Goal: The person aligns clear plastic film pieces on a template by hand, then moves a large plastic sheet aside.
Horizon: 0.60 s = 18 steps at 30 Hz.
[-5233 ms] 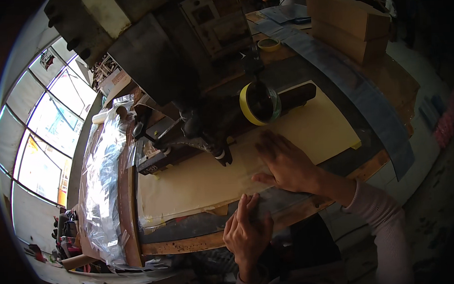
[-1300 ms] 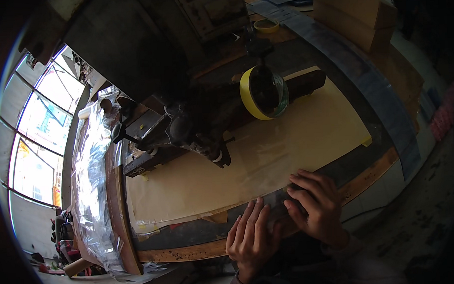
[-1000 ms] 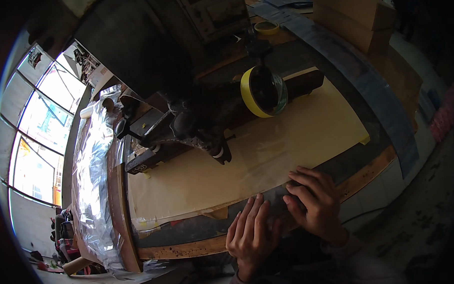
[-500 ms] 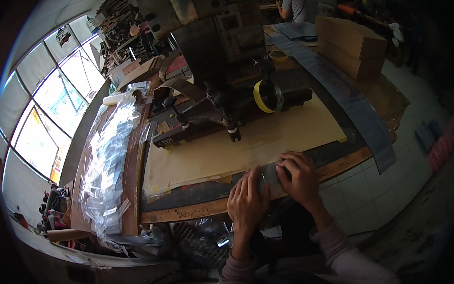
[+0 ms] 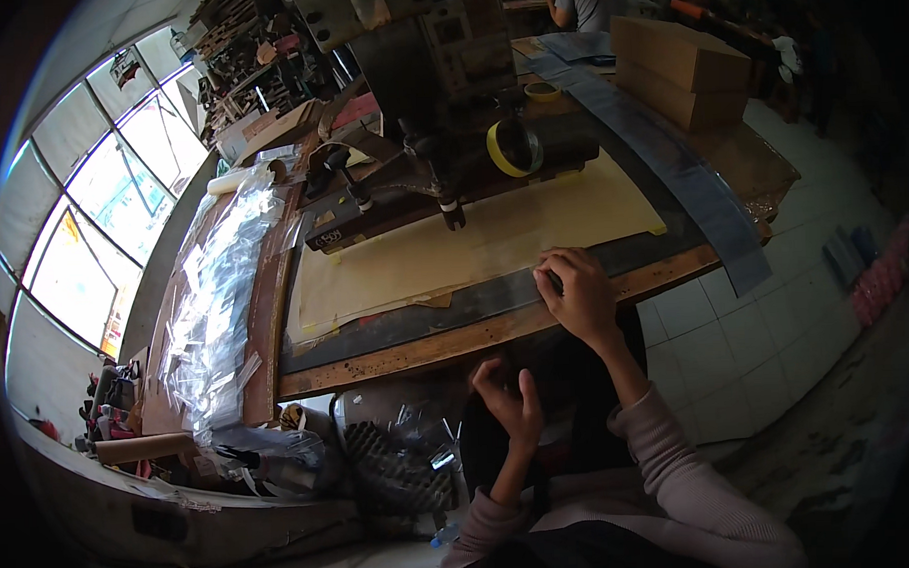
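Cream sheet is lying on the counter; my right hand is hovering curled by its near edge, grip impossible to tell, my left hand hanging half-open, apart.

From the near edge of the worktable, my right hand has a flat lane over the pale sheet until a dark bar, a pronged part and a yellow tape roll block the far edge; crumpled plastic crowds the left edge, brown cartons the right.
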Each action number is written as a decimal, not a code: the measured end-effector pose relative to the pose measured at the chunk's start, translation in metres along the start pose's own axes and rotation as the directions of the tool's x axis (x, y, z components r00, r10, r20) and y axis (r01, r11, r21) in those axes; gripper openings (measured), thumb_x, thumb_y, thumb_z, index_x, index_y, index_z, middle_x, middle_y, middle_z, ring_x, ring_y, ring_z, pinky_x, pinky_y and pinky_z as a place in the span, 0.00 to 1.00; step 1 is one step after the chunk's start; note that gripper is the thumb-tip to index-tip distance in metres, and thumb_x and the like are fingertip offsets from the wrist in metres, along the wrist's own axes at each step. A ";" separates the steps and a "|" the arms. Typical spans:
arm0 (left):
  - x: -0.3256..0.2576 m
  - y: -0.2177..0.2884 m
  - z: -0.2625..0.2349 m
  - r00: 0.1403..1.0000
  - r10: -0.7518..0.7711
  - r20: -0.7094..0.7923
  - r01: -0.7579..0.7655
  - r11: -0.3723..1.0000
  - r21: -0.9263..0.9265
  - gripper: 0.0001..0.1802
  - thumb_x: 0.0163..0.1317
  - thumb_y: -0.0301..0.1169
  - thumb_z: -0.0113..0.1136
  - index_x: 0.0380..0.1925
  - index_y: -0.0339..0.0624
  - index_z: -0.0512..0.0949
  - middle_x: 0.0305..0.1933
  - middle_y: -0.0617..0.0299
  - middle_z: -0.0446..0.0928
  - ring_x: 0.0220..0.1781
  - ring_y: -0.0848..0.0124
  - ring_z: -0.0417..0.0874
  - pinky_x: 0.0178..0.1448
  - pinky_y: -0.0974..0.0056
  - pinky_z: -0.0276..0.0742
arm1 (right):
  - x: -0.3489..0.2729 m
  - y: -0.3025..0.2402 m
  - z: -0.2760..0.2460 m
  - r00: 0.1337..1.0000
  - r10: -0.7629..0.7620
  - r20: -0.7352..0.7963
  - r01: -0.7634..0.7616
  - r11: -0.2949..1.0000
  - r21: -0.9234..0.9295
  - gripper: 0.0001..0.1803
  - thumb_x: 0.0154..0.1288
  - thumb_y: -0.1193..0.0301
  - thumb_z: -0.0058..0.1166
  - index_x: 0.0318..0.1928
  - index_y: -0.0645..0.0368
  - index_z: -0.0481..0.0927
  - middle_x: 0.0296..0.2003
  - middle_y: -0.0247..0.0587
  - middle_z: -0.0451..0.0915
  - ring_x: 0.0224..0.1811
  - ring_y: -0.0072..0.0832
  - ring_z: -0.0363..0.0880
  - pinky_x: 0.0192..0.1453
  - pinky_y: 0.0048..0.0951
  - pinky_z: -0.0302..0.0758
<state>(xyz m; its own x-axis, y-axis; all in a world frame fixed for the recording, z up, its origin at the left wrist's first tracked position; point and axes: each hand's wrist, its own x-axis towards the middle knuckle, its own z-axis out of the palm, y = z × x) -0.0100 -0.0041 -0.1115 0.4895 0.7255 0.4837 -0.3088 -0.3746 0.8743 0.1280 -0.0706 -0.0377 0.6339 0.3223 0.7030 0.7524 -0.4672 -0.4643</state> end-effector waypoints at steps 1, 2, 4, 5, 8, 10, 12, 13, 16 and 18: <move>0.001 0.003 0.002 0.995 -0.070 0.065 0.071 0.997 -0.013 0.20 0.61 0.30 0.60 0.48 0.35 0.64 0.48 0.49 0.74 0.50 0.64 0.76 0.56 0.62 0.69 | 0.001 0.001 -0.002 1.000 0.012 0.006 -0.012 1.000 0.000 0.06 0.58 0.71 0.57 0.30 0.60 0.78 0.38 0.39 0.81 0.44 0.37 0.78 0.50 0.37 0.73; 0.003 0.006 0.005 0.982 -0.139 0.130 0.143 0.990 -0.020 0.20 0.62 0.30 0.60 0.48 0.35 0.64 0.45 0.49 0.76 0.48 0.64 0.79 0.54 0.64 0.71 | 0.000 0.002 -0.003 1.000 0.024 0.012 -0.024 1.000 0.001 0.06 0.59 0.71 0.58 0.30 0.61 0.79 0.38 0.39 0.81 0.44 0.37 0.79 0.50 0.36 0.74; 0.010 0.008 0.006 0.943 -0.248 0.221 0.272 0.958 -0.087 0.15 0.65 0.30 0.58 0.45 0.34 0.66 0.33 0.55 0.82 0.36 0.69 0.84 0.44 0.70 0.75 | 0.000 0.002 -0.002 0.999 0.046 0.020 -0.047 0.997 0.058 0.07 0.60 0.70 0.57 0.30 0.61 0.79 0.38 0.40 0.82 0.44 0.37 0.79 0.49 0.36 0.74; 0.013 0.010 0.002 0.921 -0.269 0.283 0.292 0.955 -0.044 0.13 0.65 0.29 0.57 0.44 0.34 0.67 0.32 0.57 0.81 0.35 0.71 0.84 0.42 0.71 0.76 | 0.002 0.002 -0.003 0.998 0.052 0.023 -0.054 0.995 0.087 0.07 0.60 0.70 0.57 0.30 0.62 0.79 0.38 0.40 0.82 0.44 0.36 0.79 0.49 0.35 0.74; 0.027 0.021 -0.004 0.877 -0.283 0.388 0.307 0.952 -0.001 0.06 0.67 0.26 0.54 0.39 0.34 0.72 0.30 0.61 0.80 0.33 0.76 0.84 0.35 0.74 0.76 | 0.006 0.004 -0.006 0.999 0.032 0.023 -0.035 0.991 0.131 0.09 0.61 0.69 0.57 0.30 0.63 0.80 0.38 0.41 0.82 0.44 0.37 0.80 0.49 0.35 0.74; 0.028 0.025 -0.004 0.877 -0.281 0.390 0.349 0.930 -0.114 0.06 0.68 0.27 0.53 0.38 0.35 0.71 0.34 0.61 0.78 0.34 0.76 0.83 0.37 0.72 0.78 | 0.006 0.005 -0.006 0.996 0.078 0.045 -0.086 0.977 0.194 0.10 0.63 0.68 0.56 0.32 0.64 0.80 0.38 0.42 0.82 0.43 0.37 0.80 0.49 0.33 0.74; 0.033 0.031 -0.003 0.870 -0.285 0.403 0.386 0.901 -0.197 0.06 0.69 0.28 0.50 0.38 0.35 0.71 0.36 0.63 0.74 0.36 0.74 0.82 0.40 0.68 0.81 | 0.005 0.008 -0.006 0.992 0.113 0.058 -0.124 0.963 0.240 0.11 0.64 0.68 0.55 0.33 0.65 0.80 0.38 0.43 0.82 0.43 0.37 0.81 0.49 0.32 0.74; 0.035 0.035 -0.003 0.868 -0.290 0.403 0.399 0.890 -0.219 0.06 0.69 0.28 0.50 0.39 0.34 0.71 0.35 0.61 0.75 0.35 0.73 0.82 0.40 0.68 0.81 | 0.004 0.010 -0.006 0.990 0.126 0.060 -0.137 0.957 0.255 0.11 0.65 0.67 0.55 0.33 0.65 0.80 0.39 0.43 0.82 0.43 0.36 0.81 0.49 0.31 0.74; 0.043 0.045 -0.003 0.861 -0.297 0.413 0.425 0.865 -0.265 0.08 0.70 0.29 0.50 0.41 0.33 0.69 0.34 0.59 0.76 0.36 0.72 0.83 0.41 0.67 0.83 | 0.002 0.017 -0.007 0.984 0.162 0.069 -0.176 0.926 0.334 0.12 0.66 0.67 0.54 0.35 0.65 0.81 0.39 0.43 0.82 0.44 0.33 0.81 0.49 0.30 0.74; 0.047 0.049 -0.004 0.860 -0.313 0.403 0.442 0.852 -0.282 0.09 0.70 0.29 0.50 0.41 0.33 0.69 0.35 0.59 0.76 0.37 0.72 0.83 0.41 0.66 0.83 | 0.003 0.018 -0.011 0.980 0.186 0.076 -0.201 0.902 0.381 0.12 0.67 0.66 0.53 0.36 0.65 0.82 0.40 0.43 0.83 0.45 0.31 0.81 0.49 0.29 0.74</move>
<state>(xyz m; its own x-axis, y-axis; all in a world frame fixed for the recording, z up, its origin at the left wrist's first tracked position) -0.0052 0.0137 -0.0466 0.8462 0.5087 0.1587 -0.2765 0.1645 0.9468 0.1419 -0.0871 -0.0383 0.7748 0.2916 0.5609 0.6194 -0.1729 -0.7658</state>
